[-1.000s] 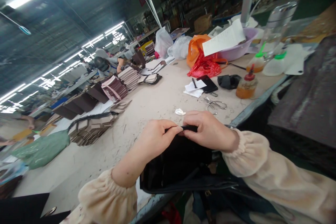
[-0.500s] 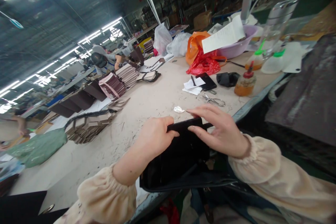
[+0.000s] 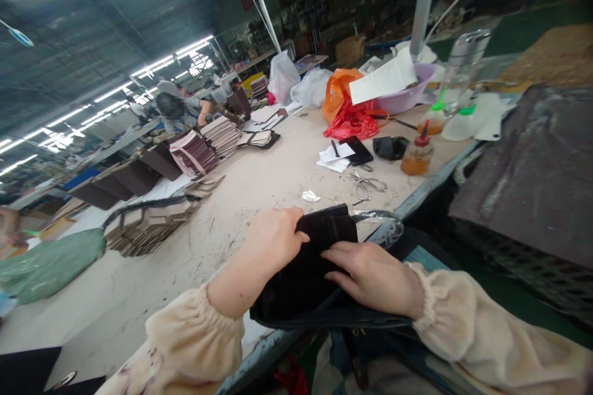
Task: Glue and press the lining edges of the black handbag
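Observation:
A black bag (image 3: 296,284) lies over the table's near edge, its dark inside facing me. My left hand (image 3: 278,237) is closed on the bag's upper edge, thumb in front and fingers behind. My right hand (image 3: 370,271) rests against the dark inner face, fingers stretched out and thumb apart from them. Beyond it, a strap wrapped in clear plastic (image 3: 380,217) sticks out at the bag's right side. Details inside the bag are too dark to make out.
Scissors (image 3: 370,184), a crumpled white scrap (image 3: 311,196) and a red-capped bottle (image 3: 417,154) sit on the table (image 3: 259,185) beyond my hands. Stacked brown pieces (image 3: 151,228) and a green plastic bag (image 3: 55,265) lie left. A co-worker (image 3: 178,108) bends over work farther back.
My right hand has moved down from the bag's top edge onto its inner face. The plastic-wrapped strap has come into view. My left hand keeps its hold on the edge.

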Motion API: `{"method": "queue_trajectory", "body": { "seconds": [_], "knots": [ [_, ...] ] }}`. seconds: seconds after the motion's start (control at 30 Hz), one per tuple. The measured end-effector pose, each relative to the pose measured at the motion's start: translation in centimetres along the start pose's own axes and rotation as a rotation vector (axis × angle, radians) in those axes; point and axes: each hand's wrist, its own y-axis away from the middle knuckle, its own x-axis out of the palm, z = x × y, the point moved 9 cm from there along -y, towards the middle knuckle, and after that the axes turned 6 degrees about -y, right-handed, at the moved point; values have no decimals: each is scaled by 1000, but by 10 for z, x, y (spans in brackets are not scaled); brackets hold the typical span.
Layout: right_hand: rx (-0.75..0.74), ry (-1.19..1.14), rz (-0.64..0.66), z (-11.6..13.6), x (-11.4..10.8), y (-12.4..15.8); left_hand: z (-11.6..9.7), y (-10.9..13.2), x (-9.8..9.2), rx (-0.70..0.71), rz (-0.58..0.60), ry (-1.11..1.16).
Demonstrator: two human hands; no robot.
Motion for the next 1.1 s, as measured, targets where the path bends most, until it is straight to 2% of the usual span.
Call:
{"method": "queue_trajectory", "body": {
  "seconds": [0.07, 0.1, 0.2, 0.27, 0.33, 0.47, 0.63, 0.87, 1.1],
  "knots": [
    [-55, -38, -58, 5, -10, 0, -1, 1, 0, 24, -8, 2],
    [-76, -65, -142, 7, -22, 0, -2, 2, 0, 39, -10, 13],
    [-76, -89, -511, 5, -67, 4, -3, 5, -1, 71, -6, 54],
    [-32, -72, -668, -3, -85, 4, -3, 6, -2, 74, -2, 88],
    [46, -117, -636, -15, -85, -6, -4, 7, -5, 87, -1, 150],
    [148, -272, -424, -33, -63, -28, -7, 7, -10, 138, 3, 336],
    [113, -348, -398, -33, -60, -32, -4, 4, -9, 122, 7, 426],
    [58, -369, -368, -29, -64, -30, -3, 2, -1, 56, 41, 406],
    [112, -381, -325, -28, -66, -35, -3, 1, 1, 35, 51, 368]
  ]
}}
